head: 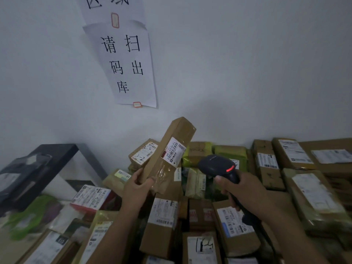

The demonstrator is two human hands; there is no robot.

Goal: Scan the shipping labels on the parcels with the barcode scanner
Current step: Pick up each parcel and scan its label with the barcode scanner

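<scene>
Holding a long brown cardboard box (161, 160) tilted up, left hand (136, 184) curled round its low end, with a heap of other parcels (207, 212) under the box. Gripping a black barcode scanner (219, 166) tight in the right hand (245, 191), just right of the box, pointing toward the white label (174, 152) on the box.

left hand (137, 184) holds long box (169, 149) tilted up, label (174, 151) facing camera; right hand (242, 189) grips scanner (219, 165), red LED lit, just beside label.

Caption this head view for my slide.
Left hand holds a long cardboard parcel tilted while the right hand aims the barcode scanner at its shipping label, above a pile of parcels.
</scene>
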